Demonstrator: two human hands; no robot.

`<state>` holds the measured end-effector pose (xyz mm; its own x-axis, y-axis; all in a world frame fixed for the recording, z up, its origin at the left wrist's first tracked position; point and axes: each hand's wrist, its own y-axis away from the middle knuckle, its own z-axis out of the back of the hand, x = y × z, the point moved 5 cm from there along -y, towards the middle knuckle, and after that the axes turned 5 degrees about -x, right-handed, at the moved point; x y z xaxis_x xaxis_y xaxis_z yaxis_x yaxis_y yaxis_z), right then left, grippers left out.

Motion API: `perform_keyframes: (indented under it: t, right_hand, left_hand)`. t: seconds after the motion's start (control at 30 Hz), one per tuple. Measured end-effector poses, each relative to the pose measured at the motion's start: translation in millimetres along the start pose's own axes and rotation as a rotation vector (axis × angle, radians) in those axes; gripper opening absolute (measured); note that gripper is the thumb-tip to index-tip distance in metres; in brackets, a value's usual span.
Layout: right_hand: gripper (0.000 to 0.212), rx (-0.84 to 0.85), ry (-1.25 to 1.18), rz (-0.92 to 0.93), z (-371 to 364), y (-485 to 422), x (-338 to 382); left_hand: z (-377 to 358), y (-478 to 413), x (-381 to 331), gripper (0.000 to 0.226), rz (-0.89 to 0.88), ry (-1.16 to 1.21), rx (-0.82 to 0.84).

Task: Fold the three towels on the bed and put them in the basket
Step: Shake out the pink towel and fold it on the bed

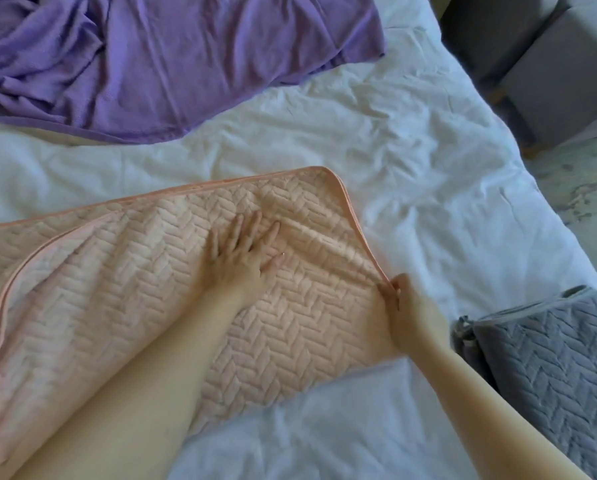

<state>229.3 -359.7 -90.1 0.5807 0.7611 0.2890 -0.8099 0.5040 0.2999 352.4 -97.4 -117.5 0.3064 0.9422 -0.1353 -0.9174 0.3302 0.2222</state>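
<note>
Left hand (241, 251) flat on pink towel (117, 271); right hand (404, 303) pinches its edge; grey towel (549, 358) cut off.

Grey ottomans (560, 67) beside patterned floor (582, 183)

I have one view to work from, the wide-angle camera on the person's head. It looks forward and steeply down onto the bed (411, 140), close enough that both forearms run in from the bottom edge and the left hand (241, 251) and right hand (407, 306) sit near mid-frame at the pink towel (290, 341). The purple towel (151, 64) is cut by the top left corner, the grey towel (549, 368) by the right edge. Top right, the bed's side bows with the lens, with floor (574, 188) beyond.
</note>
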Motion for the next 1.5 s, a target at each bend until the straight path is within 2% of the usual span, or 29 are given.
perform_keyframes:
  t: [0.07,0.1,0.2,0.23,0.33,0.4,0.43,0.53,0.63,0.7,0.77,0.83,0.9,1.0,1.1,1.23,1.3,1.4,1.43,1.5]
  right_hand:
    - [0.031,0.011,0.058,-0.007,-2,1,1]
    - [0.033,-0.052,0.055,0.011,3,5,4]
    - [0.045,-0.304,0.026,0.293,14,33,33]
    - [0.051,-0.292,0.009,0.415,10,45,46]
    - [0.063,-0.011,0.112,0.661,-29,74,72]
    - [0.065,0.130,0.209,0.640,-51,79,67]
    - [0.066,0.149,0.239,0.613,-55,79,63]
    - [0.068,0.090,0.214,0.574,-55,83,75]
    - [0.064,0.076,0.180,0.715,-62,108,118]
    - [0.062,0.137,0.168,0.833,-75,131,148]
    - [0.062,0.220,0.245,0.877,-94,148,164]
    - [0.061,0.222,0.252,0.821,-99,152,177]
    - [0.057,0.156,0.117,0.750,-91,154,197]
    - [0.044,0.160,0.009,0.817,-89,177,241]
    - [0.037,0.275,-0.103,0.851,-101,210,286]
    - [0.048,0.294,-0.191,0.930,-123,237,336]
    - [0.065,0.294,-0.199,0.995,-132,244,355]
    - [0.089,0.222,-0.188,1.059,-131,243,385]
    - [0.092,0.187,-0.206,1.049,-129,239,396]
    - [0.090,0.122,-0.232,1.018,-123,230,422]
  left_hand:
    - [9,12,2,0.062,-0.006,0.037,-0.003]
    - [17,24,6,0.062,0.001,0.065,-0.026]
    - [41,77,23,0.058,0.030,0.127,-0.150]
    - [49,98,31,0.055,0.043,0.132,-0.185]
    - [60,161,61,0.059,0.158,0.119,-0.222]
    - [60,202,84,0.066,0.265,0.100,-0.211]
    - [59,223,96,0.068,0.316,0.086,-0.203]
    - [53,281,127,0.070,0.428,0.045,-0.199]
    - [46,326,147,0.079,0.527,0.044,-0.162]
    - [43,348,156,0.090,0.527,0.022,-0.153]
    - [40,363,167,0.095,0.543,0.014,-0.156]
    - [41,372,186,0.093,0.596,0.042,-0.219]
    - [48,372,209,0.084,0.658,0.096,-0.332]
    - [60,361,239,0.058,0.572,0.092,-0.496]
    - [62,344,264,0.054,0.464,0.062,-0.479]
    - [65,319,285,0.037,0.321,0.107,-0.505]
    - [73,311,296,0.025,0.304,0.205,-0.596]
    - [86,300,330,0.020,0.545,0.661,-0.700]
    - [88,294,343,0.020,0.623,0.783,-0.700]
    - [98,277,365,0.020,0.663,0.887,-0.708]
